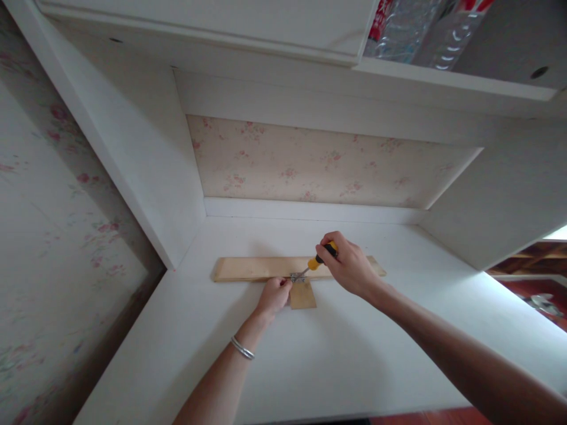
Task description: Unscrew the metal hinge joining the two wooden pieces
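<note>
A long wooden strip [252, 268] lies across the white desk [336, 354], with a small wooden block [303, 295] set against its near edge. A small metal hinge [297, 277] joins the two. My right hand [349, 265] grips a yellow and black screwdriver [316, 261], its tip down on the hinge. My left hand [274, 294] pinches the hinge and block at their left side, a silver bangle on its wrist.
White cabinet side panels [146, 165] rise on both sides of the desk, with floral wallpaper [310, 162] behind. A shelf overhead holds plastic bottles [416, 29]. A floral wall stands at the left, and reddish floor [540, 295] shows at the right.
</note>
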The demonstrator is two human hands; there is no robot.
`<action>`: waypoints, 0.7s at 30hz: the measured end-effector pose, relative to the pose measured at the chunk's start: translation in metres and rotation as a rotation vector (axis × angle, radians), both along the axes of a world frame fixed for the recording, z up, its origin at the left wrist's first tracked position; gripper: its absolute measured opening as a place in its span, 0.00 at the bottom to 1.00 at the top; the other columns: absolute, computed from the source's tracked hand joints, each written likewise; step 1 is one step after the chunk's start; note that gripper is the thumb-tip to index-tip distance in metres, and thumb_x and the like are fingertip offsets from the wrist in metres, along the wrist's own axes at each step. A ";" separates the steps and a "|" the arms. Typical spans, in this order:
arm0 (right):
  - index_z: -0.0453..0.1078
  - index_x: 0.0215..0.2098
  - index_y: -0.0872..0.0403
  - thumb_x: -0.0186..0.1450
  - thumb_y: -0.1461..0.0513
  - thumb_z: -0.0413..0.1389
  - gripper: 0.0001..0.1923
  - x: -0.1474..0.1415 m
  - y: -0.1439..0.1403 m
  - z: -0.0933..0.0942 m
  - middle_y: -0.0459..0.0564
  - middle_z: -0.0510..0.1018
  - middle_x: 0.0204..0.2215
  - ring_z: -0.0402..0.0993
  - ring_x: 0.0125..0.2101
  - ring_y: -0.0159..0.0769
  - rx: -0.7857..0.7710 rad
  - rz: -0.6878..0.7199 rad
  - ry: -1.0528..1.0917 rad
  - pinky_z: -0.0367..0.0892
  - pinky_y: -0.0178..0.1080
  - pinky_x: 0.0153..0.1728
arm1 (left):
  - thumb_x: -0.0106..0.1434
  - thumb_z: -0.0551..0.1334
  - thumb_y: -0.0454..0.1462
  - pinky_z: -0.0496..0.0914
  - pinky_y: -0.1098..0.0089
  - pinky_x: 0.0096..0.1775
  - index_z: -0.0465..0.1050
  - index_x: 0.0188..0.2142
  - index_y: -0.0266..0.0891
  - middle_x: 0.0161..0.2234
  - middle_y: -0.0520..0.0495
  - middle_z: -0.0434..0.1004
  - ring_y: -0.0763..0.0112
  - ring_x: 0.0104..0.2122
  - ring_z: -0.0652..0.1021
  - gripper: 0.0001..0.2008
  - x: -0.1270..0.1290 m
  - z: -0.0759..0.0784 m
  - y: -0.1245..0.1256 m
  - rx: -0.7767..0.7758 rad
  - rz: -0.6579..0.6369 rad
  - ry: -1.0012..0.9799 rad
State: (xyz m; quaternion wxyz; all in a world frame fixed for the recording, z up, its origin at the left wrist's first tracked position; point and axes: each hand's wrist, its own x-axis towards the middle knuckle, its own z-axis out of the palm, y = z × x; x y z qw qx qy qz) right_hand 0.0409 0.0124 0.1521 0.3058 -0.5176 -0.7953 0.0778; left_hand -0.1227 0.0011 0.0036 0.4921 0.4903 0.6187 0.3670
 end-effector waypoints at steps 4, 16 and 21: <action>0.62 0.37 0.51 0.64 0.54 0.47 0.09 -0.002 -0.001 0.002 0.47 0.73 0.28 0.68 0.28 0.34 0.005 0.002 0.006 0.59 0.36 0.31 | 0.60 0.54 0.41 0.52 0.75 0.20 0.69 0.23 0.36 0.12 0.55 0.59 0.77 0.15 0.63 0.14 0.000 -0.002 0.000 0.006 -0.014 0.012; 0.60 0.37 0.50 0.65 0.55 0.47 0.07 -0.004 -0.001 0.004 0.46 0.73 0.29 0.68 0.28 0.35 -0.006 0.019 -0.019 0.59 0.36 0.31 | 0.60 0.55 0.40 0.54 0.75 0.21 0.70 0.24 0.35 0.12 0.55 0.60 0.76 0.16 0.65 0.13 0.001 0.000 0.000 -0.004 0.007 0.004; 0.60 0.39 0.50 0.65 0.56 0.46 0.08 -0.010 -0.005 0.011 0.48 0.75 0.33 0.69 0.27 0.36 0.007 0.036 -0.151 0.56 0.35 0.29 | 0.60 0.55 0.40 0.54 0.75 0.21 0.72 0.25 0.35 0.13 0.54 0.63 0.76 0.17 0.66 0.13 0.000 -0.001 0.000 0.005 0.005 0.009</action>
